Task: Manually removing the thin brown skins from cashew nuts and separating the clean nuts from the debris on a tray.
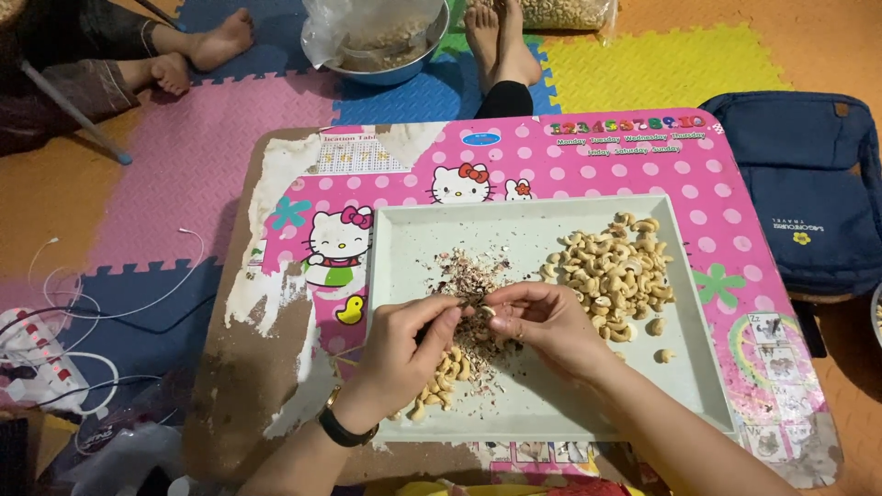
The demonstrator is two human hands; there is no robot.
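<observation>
Down on the low pink table (588, 170), both hands meet over a pale green tray (418, 230). Her left hand (404, 344) is curled nearly closed, fingers drawn together around what looks like a small dark tool, though it is too hidden to tell what it is; its tip points toward the other hand. A black watch (344, 430) sits on that wrist. The right hand (542, 317) is also mostly closed, thumb and fingertips pinched on a single cashew (487, 310) that shows pale between the two hands, held just above the tray floor.

Under and behind the hands lies a scatter of reddish-brown skin flakes (469, 271), spread across the middle of the tray. Just beside the left hand, near the tray's front edge, sits a small heap of peeled cashews (446, 372). Well apart, in the far right part of the tray, is a bigger pile of cashews (616, 271), with a couple of strays lying loose near it.

Beyond the table, a metal bowl (386, 64) lined with a plastic bag rests on the coloured foam mat (643, 64), and another person's bare feet (501, 41) lie close by it. A dark blue bag (808, 184) lies to the right of the table, and white cables (83, 303) trail on the floor to the left.
</observation>
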